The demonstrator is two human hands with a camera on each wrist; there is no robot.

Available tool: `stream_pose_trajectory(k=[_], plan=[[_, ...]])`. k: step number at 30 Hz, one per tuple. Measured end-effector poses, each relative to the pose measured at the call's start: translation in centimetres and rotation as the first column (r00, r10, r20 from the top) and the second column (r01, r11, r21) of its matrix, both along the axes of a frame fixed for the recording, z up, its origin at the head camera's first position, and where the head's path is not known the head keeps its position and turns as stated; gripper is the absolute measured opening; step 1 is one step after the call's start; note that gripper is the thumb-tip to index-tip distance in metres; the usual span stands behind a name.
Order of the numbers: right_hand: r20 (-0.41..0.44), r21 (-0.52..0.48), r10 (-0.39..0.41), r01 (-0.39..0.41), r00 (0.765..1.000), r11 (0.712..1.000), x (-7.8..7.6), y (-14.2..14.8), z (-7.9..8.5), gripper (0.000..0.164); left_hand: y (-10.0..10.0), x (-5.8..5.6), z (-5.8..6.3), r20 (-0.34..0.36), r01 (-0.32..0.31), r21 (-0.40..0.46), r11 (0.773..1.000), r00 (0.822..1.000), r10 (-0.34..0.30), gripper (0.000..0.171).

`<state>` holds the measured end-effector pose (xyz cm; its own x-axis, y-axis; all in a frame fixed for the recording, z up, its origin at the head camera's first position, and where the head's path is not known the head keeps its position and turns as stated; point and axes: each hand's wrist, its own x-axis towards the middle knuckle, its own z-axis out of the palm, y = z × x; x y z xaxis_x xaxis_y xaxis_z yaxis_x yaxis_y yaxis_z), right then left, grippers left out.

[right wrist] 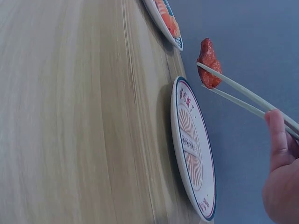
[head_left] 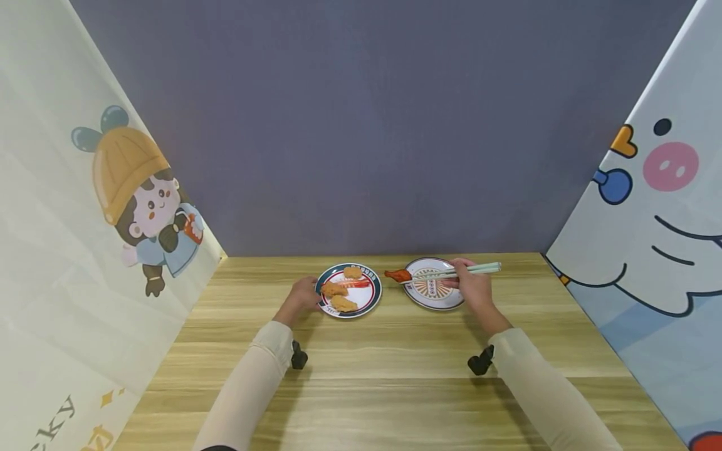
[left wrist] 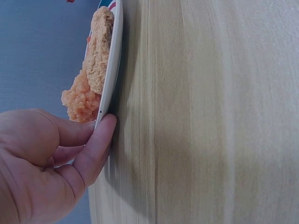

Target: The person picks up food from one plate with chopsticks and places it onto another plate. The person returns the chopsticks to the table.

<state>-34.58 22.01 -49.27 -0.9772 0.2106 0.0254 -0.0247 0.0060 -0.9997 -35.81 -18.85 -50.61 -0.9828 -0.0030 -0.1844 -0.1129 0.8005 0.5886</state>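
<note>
Red meat piece (head_left: 398, 275): pinched between chopstick tips, raised off the table (head_left: 383, 376), in the head view over the gap between the plates; the tips grip one end, probably to keep the fingers away from the food.
Right hand (head_left: 474, 285): fingers curled around the chopsticks (head_left: 486, 268), some hidden.
Left hand (head_left: 304, 293): thumb and fingers pinch the rim of the filled plate (head_left: 365, 300), likely steadying it.
Filled plate: bears breaded pieces (head_left: 343, 304) and a red-and-white piece (head_left: 355, 284), which crowd part of its surface.
Sunburst plate (head_left: 445, 300): just beside, partly covered by right hand and chopsticks in the head view.
Backdrop (head_left: 372, 125): grey, behind the table's far edge.
</note>
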Motion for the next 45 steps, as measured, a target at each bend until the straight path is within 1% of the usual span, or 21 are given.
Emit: stream_pose_trajectory(k=[5,8,12,15,16,17,23,24,25,30,32,37,42,45], plan=[[-0.013,-0.014,-0.018,0.018,1.000,1.000,0.1,0.6,-0.1,0.043,0.1,0.0,0.1,0.018,-0.016,0.015,1.000,1.000,0.016,0.063],[-0.021,-0.016,-0.025,0.025,0.999,1.000,0.1,0.9,-0.3,0.042,0.1,-0.1,0.0,0.022,-0.019,0.009,1.000,1.000,0.019,0.062],[0.012,-0.017,-0.053,0.053,0.999,0.998,0.1,1.4,-0.6,0.044,0.1,-0.1,0.0,0.035,-0.021,0.006,1.000,0.999,0.021,0.063],[0.029,-0.026,-0.071,0.072,0.997,0.997,0.2,1.6,-0.7,0.045,0.0,-0.2,0.0,0.047,-0.026,0.026,0.999,0.999,0.025,0.064],[0.027,-0.024,-0.073,0.073,0.997,0.997,0.2,1.7,-0.7,0.045,0.0,-0.2,-0.1,0.046,-0.023,0.025,0.999,0.999,0.022,0.064],[0.024,-0.020,-0.074,0.075,0.997,0.997,0.3,1.7,-0.7,0.044,-0.1,-0.2,-0.1,0.028,-0.012,0.024,1.000,1.000,0.011,0.063],[0.004,0.000,-0.093,0.093,0.996,0.996,0.4,2.0,-0.6,0.039,0.0,-0.1,0.1,-0.002,-0.001,-0.006,1.000,1.000,0.001,0.064],[0.001,0.002,-0.094,0.094,0.996,0.996,0.4,2.1,-0.6,0.038,0.0,-0.1,0.2,0.011,-0.009,-0.008,1.000,1.000,0.009,0.064],[0.005,-0.001,-0.091,0.091,0.996,0.996,0.6,2.2,-0.4,0.037,0.1,0.1,0.2,0.008,-0.007,-0.008,1.000,1.000,0.007,0.064],[0.005,0.015,-0.100,0.100,0.995,0.995,0.8,2.8,-0.5,0.037,0.2,0.3,0.3,0.001,-0.001,-0.005,1.000,1.000,0.001,0.062],[-0.001,0.017,-0.115,0.115,0.993,0.993,0.8,3.0,-0.8,0.037,0.2,0.3,0.3,-0.001,0.003,-0.017,1.000,1.000,-0.003,0.062],[-0.013,-0.009,-0.129,0.128,0.992,0.992,1.0,3.3,-0.8,0.038,0.1,0.4,0.5,-0.013,0.022,-0.050,0.998,1.000,-0.023,0.063],[0.001,0.008,-0.144,0.144,0.990,0.990,0.9,3.5,-1.1,0.037,0.1,0.3,0.4,-0.029,0.048,-0.088,0.995,0.998,-0.050,0.063],[0.003,0.009,-0.162,0.162,0.987,0.987,0.8,3.5,-1.1,0.034,0.1,0.3,0.3,-0.018,0.039,-0.070,0.997,0.999,-0.040,0.063]])
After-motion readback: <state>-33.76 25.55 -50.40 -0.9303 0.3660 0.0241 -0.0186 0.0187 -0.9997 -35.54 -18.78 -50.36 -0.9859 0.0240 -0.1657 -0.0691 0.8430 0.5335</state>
